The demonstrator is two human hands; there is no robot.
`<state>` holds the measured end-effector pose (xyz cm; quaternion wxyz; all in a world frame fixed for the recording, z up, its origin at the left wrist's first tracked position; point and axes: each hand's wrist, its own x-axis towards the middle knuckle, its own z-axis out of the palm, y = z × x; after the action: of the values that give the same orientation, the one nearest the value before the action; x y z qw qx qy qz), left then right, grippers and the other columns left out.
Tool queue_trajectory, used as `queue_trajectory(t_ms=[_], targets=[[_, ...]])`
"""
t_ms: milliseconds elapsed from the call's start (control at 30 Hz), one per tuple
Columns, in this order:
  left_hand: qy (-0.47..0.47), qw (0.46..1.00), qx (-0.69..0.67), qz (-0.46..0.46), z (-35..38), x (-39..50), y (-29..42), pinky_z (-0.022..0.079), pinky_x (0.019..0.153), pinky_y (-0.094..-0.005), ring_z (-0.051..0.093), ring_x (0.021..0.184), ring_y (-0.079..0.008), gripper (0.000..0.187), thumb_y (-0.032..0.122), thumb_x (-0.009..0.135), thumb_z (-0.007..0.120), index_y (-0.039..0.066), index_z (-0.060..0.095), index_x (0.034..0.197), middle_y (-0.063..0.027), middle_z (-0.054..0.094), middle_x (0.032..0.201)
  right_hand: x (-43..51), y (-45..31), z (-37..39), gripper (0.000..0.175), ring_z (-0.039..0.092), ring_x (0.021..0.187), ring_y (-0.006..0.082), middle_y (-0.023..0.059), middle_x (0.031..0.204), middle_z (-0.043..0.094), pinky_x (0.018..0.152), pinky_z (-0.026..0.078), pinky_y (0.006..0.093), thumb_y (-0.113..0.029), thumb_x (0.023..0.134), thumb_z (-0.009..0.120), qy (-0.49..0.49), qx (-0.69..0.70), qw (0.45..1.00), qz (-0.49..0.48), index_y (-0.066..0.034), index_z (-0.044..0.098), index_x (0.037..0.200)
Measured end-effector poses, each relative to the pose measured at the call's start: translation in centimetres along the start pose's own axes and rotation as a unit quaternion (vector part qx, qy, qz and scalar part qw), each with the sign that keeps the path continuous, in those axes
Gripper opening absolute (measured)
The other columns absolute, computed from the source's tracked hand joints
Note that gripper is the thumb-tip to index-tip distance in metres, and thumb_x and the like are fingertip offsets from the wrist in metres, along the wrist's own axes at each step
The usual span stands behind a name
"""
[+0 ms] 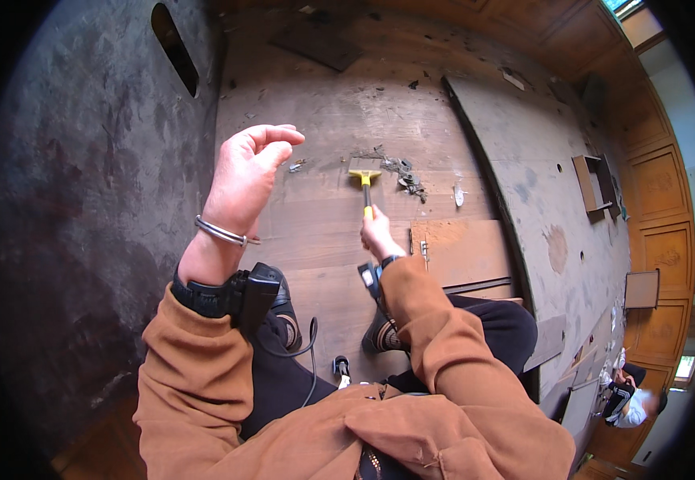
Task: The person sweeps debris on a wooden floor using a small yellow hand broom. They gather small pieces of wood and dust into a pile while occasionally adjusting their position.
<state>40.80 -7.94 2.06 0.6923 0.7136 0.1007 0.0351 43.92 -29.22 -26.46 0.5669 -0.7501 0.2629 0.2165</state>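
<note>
My right hand [376,233] is closed around the handle of a floor scraper [366,191] with yellow and dark parts. Its wide blade rests flat on the wooden floor [317,210], beside a scatter of grey debris [408,179]. My left hand [250,168] hangs in the air, to the left of the scraper and near a dark scuffed panel [95,198]. Its fingers are loosely bent, the thumb a little apart from them, and nothing shows between them. A metal bangle [220,230] circles the left wrist.
A large grey board [539,198] with a dark raised edge lies on the right. Closer in is a brown board [470,249] with a metal hinge and sawdust-like crumbs. An open wooden box [590,183] stands farther right. A person [629,402] crouches at the far lower right.
</note>
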Motion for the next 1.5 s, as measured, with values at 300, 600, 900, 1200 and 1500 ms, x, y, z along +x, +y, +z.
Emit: queue_trajectory(t_ms=[300, 600, 900, 1200, 1500], targets=[[0.016, 1.0, 0.003, 0.002, 0.3, -0.4, 0.0, 0.035, 0.093, -0.0323, 0.052, 0.098, -0.018, 0.017, 0.004, 0.08, 0.05, 0.004, 0.066, 0.087, -0.0089, 0.062, 0.097, -9.9, 6.9, 1.2, 0.053, 0.035, 0.036, 0.0087, -0.0005, 0.054, 0.04, 0.031, 0.03, 0.0253, -0.013, 0.087, 0.039, -0.035, -0.044, 0.998, 0.009, -0.0206, 0.025, 0.137], [0.003, 1.0, -0.011, 0.003, 0.2, -0.6, 0.1, 0.034, 0.095, -0.0326, 0.052, 0.102, -0.0185, 0.017, 0.003, 0.081, 0.049, 0.004, 0.066, 0.086, -0.009, 0.061, 0.1, -1.1, 7.7, 5.4, 0.05, 0.038, 0.033, 0.0131, 0.0024, 0.051, 0.043, 0.03, 0.032, 0.0292, -0.013, 0.087, 0.036, 0.047, -0.118, 0.985, -0.119, -0.0187, 0.026, 0.136], [0.007, 1.0, -0.003, -0.009, -0.2, 0.1, -0.1, 0.034, 0.095, -0.0329, 0.051, 0.102, -0.0195, 0.017, 0.003, 0.08, 0.05, 0.004, 0.066, 0.085, -0.0098, 0.061, 0.102, 1.9, -1.6, 1.8, 0.051, 0.039, 0.033, 0.0136, 0.0031, 0.052, 0.044, 0.03, 0.03, 0.0287, -0.011, 0.085, 0.037, -0.016, 0.047, 0.999, -0.009, -0.0157, 0.029, 0.134], [0.016, 0.999, -0.007, 0.028, 0.9, 0.4, -1.1, 0.04, 0.087, -0.0272, 0.054, 0.092, -0.0153, 0.017, -0.001, 0.077, 0.05, 0.002, 0.066, 0.083, -0.0069, 0.062, 0.095, -7.5, 8.0, 0.6, 0.048, 0.042, 0.035, 0.0135, 0.0053, 0.059, 0.05, 0.031, 0.033, 0.0292, -0.013, 0.084, 0.042, 0.109, 0.119, 0.986, 0.052, -0.0154, 0.034, 0.132], [-0.002, 1.0, 0.006, 0.02, 1.8, 0.2, -1.0, 0.037, 0.091, -0.0291, 0.052, 0.099, -0.0174, 0.018, 0.0, 0.078, 0.05, 0.002, 0.066, 0.085, -0.0098, 0.06, 0.102, -1.9, 6.1, -1.6, 0.049, 0.036, 0.031, 0.0144, 0.0029, 0.048, 0.039, 0.028, 0.03, 0.0296, -0.013, 0.087, 0.037, 0.119, 0.175, 0.977, 0.024, -0.0161, 0.027, 0.134]])
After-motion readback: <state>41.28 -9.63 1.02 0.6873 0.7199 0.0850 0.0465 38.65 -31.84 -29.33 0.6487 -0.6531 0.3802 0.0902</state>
